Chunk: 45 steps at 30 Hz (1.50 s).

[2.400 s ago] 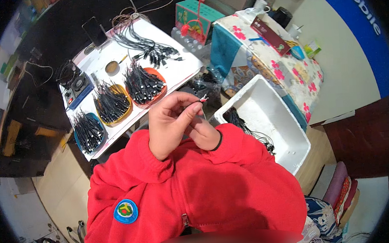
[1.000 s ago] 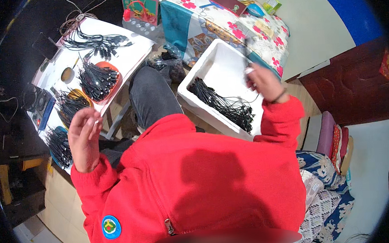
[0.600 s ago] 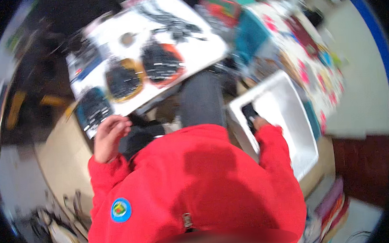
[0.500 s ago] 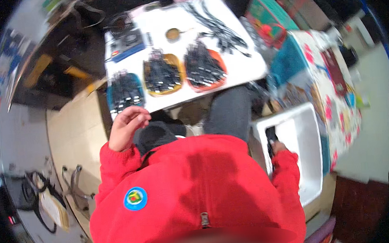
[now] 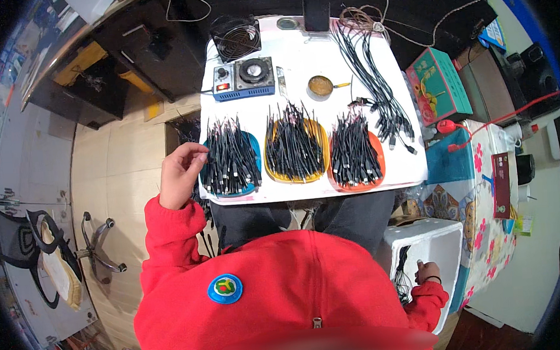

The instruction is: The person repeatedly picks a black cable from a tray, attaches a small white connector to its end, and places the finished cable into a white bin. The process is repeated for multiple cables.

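Observation:
My left hand (image 5: 182,173) is raised at the table's left edge, beside a blue tray (image 5: 255,152) heaped with short black cables (image 5: 230,162). Its thumb and fingertips are curled together near the cable ends; what they hold, if anything, does not show. My right hand (image 5: 427,272) is down inside a white foam box (image 5: 448,245), fingers closed, their contents hidden. Thin black cables (image 5: 401,276) lie in the box just left of that hand. A yellow tray (image 5: 324,148) and an orange tray (image 5: 378,159) hold more black cables with metal plugs.
On the white table (image 5: 298,52) stand a blue-grey device with dial and red switch (image 5: 243,79), a small fan (image 5: 236,43), a round amber-filled pan (image 5: 320,87) and a phone (image 5: 316,7). Longer black cables (image 5: 370,73) lie at right. A green carton (image 5: 439,85) stands beyond them.
My view has shifted, and the table sits lower and farther right in the picture. My left hand is now beside the blue tray's cables. My right hand stays in the foam box.

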### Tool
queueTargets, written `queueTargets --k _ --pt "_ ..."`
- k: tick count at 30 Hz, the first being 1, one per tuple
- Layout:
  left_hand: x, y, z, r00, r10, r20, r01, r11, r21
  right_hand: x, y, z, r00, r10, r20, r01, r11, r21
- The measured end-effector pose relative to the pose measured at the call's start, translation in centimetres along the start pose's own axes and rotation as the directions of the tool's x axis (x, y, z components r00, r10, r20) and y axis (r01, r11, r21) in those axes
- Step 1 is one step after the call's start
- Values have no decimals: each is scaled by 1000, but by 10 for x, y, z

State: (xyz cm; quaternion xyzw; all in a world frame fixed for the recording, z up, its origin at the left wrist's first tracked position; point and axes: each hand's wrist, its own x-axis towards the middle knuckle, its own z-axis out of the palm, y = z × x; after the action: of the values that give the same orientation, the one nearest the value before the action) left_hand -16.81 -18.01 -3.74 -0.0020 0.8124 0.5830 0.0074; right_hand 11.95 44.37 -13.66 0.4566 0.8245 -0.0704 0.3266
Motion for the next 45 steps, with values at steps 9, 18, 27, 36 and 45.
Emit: queueTargets --k 9,18,27,36,45 --pt "102 12 -15 951 307 -41 -286 921 263 -33 -98 -41 869 -441 -226 397 892 -215" --pt "54 10 12 976 211 43 -203 834 513 -67 -136 -48 860 -485 -161 461 872 -165" --pt "39 1 58 941 339 -24 -196 601 774 -125 -246 -76 531 -818 -220 775 574 -264" --pt "20 16 66 957 286 41 -232 675 700 -173 -303 -72 256 -953 -161 941 284 -183" --pt "7 4 94 955 238 177 -289 618 731 -178 -321 -66 99 -980 -173 989 117 -95"
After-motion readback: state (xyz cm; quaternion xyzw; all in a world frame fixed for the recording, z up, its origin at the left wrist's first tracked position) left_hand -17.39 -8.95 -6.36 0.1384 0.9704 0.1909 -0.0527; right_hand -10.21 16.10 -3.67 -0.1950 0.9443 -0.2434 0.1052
